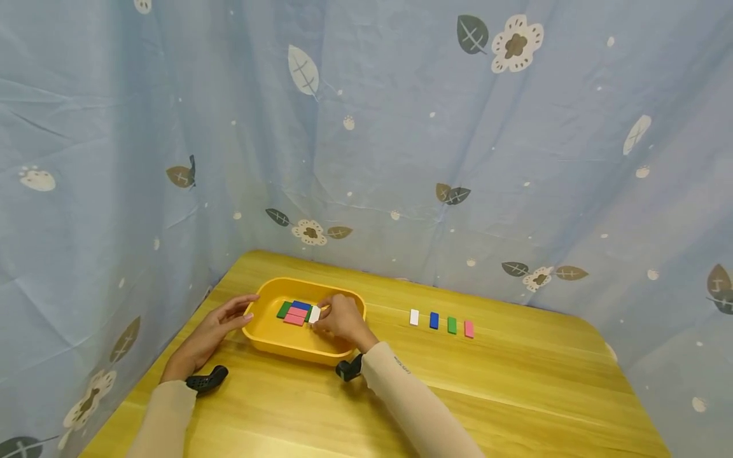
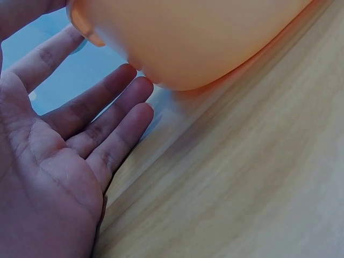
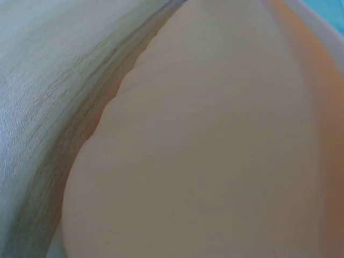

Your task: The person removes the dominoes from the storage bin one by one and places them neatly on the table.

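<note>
My right hand (image 1: 342,318) reaches into a yellow plastic bin (image 1: 286,350) and pinches a white block (image 1: 315,314) at the right end of a cluster. In that cluster lie a blue block (image 1: 301,305), a green block (image 1: 284,310) at the left, pink blocks (image 1: 294,320) and a second green block (image 1: 308,312), partly covered. At the bin's left end, my left hand (image 1: 214,327) touches the rim with its fingers loosely extended. The left wrist view shows several fingertips (image 2: 142,86) against the bin's outer wall (image 2: 193,43). The bin's wall (image 3: 204,140) fills the right wrist view, hiding the right hand.
Right of the bin, a white block (image 1: 414,317), a blue block (image 1: 434,320), a green block (image 1: 452,326) and a pink block (image 1: 469,329) lie spaced in a row on the wooden table (image 1: 527,381). A patterned blue curtain (image 1: 401,127) hangs behind and beside the table.
</note>
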`<action>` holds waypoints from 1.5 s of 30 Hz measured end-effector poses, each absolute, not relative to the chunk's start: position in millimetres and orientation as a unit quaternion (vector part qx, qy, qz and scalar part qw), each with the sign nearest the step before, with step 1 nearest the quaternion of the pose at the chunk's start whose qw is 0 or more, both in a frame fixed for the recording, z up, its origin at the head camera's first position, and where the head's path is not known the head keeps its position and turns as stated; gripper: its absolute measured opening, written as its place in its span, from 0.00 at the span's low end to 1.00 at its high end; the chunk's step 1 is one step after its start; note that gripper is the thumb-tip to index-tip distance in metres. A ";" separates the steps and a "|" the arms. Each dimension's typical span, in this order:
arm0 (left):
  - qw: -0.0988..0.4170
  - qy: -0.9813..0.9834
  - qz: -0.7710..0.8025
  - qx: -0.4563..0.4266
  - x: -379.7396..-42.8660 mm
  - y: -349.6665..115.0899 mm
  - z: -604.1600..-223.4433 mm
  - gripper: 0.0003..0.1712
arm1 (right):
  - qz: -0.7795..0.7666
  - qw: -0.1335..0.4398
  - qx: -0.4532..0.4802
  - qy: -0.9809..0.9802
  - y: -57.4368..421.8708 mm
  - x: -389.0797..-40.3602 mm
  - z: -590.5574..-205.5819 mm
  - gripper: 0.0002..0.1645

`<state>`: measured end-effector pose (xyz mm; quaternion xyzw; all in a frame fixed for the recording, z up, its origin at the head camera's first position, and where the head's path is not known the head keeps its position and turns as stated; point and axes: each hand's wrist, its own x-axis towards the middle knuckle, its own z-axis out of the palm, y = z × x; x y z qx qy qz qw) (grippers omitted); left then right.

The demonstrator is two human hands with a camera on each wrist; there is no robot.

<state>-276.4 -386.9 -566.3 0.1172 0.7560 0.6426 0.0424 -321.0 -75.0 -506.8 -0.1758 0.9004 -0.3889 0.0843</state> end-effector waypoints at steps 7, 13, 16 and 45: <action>0.047 0.753 0.645 0.121 -276.1 -385.2 -564.8 0.31 | -0.418 0.075 -0.184 0.886 -68.9 -318.8 -500.1 0.24; 0.049 0.756 0.642 0.120 -276.3 -385.3 -563.8 0.31 | -0.431 0.068 -0.214 0.874 -57.6 -316.8 -489.4 0.24; 0.053 0.756 0.642 0.113 -276.0 -386.3 -564.2 0.31 | -0.435 0.061 -0.220 0.871 -50.9 -316.4 -484.8 0.25; 0.055 0.754 0.644 0.116 -274.1 -387.1 -564.1 0.32 | -0.438 0.013 -0.215 0.873 52.8 -307.4 -471.8 0.27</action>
